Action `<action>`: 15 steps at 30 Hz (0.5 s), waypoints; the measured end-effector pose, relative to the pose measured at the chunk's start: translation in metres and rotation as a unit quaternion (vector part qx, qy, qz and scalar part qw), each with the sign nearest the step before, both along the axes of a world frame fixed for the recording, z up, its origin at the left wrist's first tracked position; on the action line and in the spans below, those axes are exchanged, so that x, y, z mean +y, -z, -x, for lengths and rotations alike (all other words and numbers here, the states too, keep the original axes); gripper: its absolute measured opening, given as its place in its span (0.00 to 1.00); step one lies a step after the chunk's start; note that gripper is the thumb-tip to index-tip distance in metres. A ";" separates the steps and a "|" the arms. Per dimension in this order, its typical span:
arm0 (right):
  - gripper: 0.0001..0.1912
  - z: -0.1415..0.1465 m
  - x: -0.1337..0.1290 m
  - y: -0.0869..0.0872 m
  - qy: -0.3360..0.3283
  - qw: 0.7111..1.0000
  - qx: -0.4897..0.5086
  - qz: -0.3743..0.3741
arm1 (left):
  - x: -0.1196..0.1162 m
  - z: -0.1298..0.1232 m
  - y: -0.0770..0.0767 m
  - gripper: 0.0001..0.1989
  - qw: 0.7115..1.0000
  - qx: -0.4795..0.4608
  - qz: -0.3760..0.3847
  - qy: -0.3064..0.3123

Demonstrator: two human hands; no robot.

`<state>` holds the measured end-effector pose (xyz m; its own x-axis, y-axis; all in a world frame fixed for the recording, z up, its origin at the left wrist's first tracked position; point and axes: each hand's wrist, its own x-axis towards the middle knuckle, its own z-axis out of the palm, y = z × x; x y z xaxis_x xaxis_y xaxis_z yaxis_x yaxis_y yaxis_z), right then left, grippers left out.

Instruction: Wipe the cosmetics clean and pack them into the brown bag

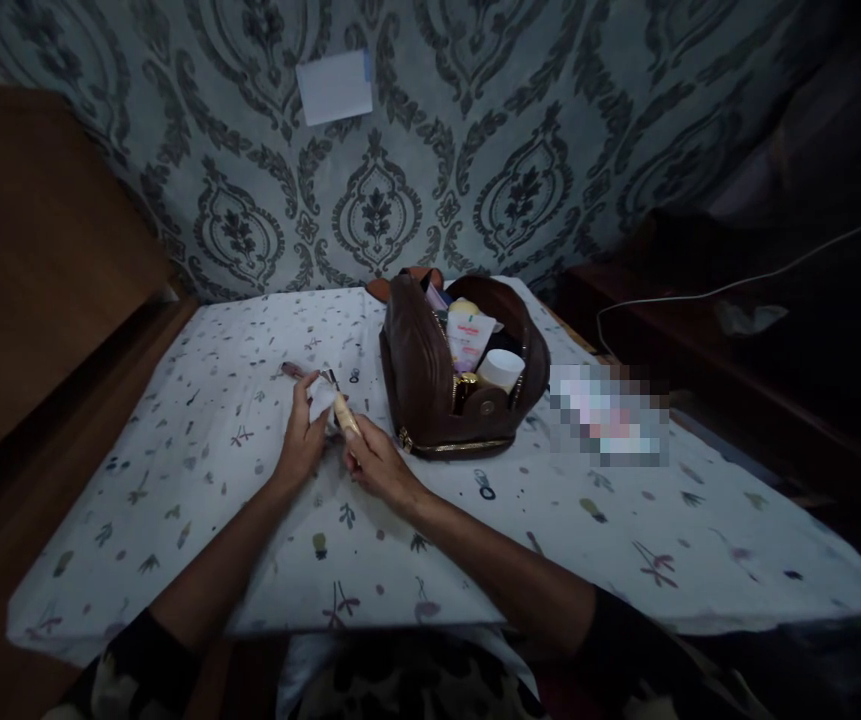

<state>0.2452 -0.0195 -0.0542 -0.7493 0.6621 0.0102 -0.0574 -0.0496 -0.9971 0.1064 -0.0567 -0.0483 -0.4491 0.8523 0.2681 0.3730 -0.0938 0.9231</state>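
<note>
My left hand (302,432) is closed on a small white wipe or tissue (321,398), just left of the other hand. My right hand (376,460) grips a slim beige tube (346,415), its upper end close beside the white wipe. Beyond my left fingers a brownish-pink item (293,370) lies on the cloth; how far it reaches behind the fingers is hidden. Right of my hands stands an open brown leather bag (422,360), holding a white tube with red print (469,338), a white-lidded jar (501,369) and a gold-capped item (466,382).
A patterned white cloth (250,570) covers the table. Behind the bag lies an orange-brown item (378,289). A blurred-out item (610,415) is at the right. A thin cable (730,288) runs beyond the right edge, and a wooden panel (47,250) stands at the left.
</note>
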 end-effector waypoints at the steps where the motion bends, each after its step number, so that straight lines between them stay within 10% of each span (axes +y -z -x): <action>1: 0.16 0.000 0.001 0.001 -0.005 1.000 0.003 0.000 | 0.001 0.000 -0.001 0.25 1.000 -0.026 -0.004 -0.007; 9: 0.22 -0.002 0.002 -0.005 -0.019 0.990 0.012 0.136 | 0.005 0.010 -0.019 0.23 0.963 -0.267 -0.036 0.011; 15: 0.28 -0.004 0.005 -0.008 -0.018 0.974 0.068 0.217 | 0.003 0.034 -0.026 0.09 0.968 -0.239 -0.038 -0.059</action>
<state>0.2495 -0.0147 -0.0460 -0.7828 0.6004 -0.1632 -0.1791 -0.4685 -0.8651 0.0722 -0.0538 -0.0218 -0.6312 0.7728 0.0661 -0.0827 -0.1518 0.9850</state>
